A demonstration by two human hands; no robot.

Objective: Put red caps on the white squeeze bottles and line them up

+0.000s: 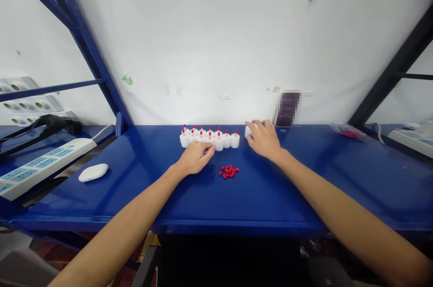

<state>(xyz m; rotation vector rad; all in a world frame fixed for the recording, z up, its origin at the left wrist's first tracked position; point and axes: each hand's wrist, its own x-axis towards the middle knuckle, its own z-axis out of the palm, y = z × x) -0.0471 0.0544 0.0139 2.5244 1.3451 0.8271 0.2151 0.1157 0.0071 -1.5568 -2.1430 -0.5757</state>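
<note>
Small white squeeze bottles with red caps [218, 143] stand upright in two rows at the back of the blue table. My left hand [198, 156] is at the front of these rows, thumb and fingers curled together. Whether anything sits between its fingertips is hidden. To the right of the rows, my right hand [264, 138] curves its fingers over a white bottle [248, 131]; the top of that bottle is covered by the hand. A small pile of loose red caps [228, 171] lies on the table between my two forearms.
A phone [287, 109] leans on the wall behind my right hand. A white earbud case [94, 172] and a power strip [47, 165] lie at the left. A clear bag with red pieces [350, 133] is at the right, near the blue frame [91, 52] enclosing the table.
</note>
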